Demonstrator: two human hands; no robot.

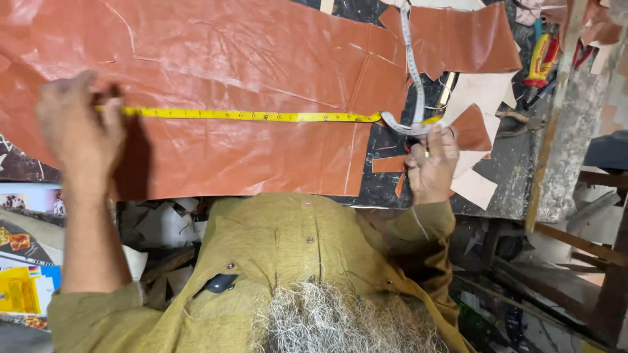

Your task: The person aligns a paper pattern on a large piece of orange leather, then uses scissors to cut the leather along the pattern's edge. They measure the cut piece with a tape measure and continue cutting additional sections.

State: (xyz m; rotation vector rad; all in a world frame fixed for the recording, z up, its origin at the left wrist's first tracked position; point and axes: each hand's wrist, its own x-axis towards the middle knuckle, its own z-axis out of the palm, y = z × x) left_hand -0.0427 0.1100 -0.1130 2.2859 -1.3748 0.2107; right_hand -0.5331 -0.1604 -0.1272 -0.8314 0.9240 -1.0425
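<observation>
A large brown leather sheet (229,98) lay flat on the table (517,163). Across it, left to right, stretched the yellow measuring tape (248,116), its long axis running between the hands. The left hand (78,131) pinned one end with pressed fingers; the right hand (430,163) pinched the other, just off the sheet's edge.

Leather sheet (216,65) lies open toward 12 o'clock; tools (543,62) and wooden post (556,117) crowd 2 o'clock.

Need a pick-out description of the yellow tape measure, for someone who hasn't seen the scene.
Find the large reddish-brown leather sheet covering the worktable. The yellow tape measure runs straight across it, pinned by the left hand and held by the right hand. It's the only thin, bright yellow marked strip there.
</observation>
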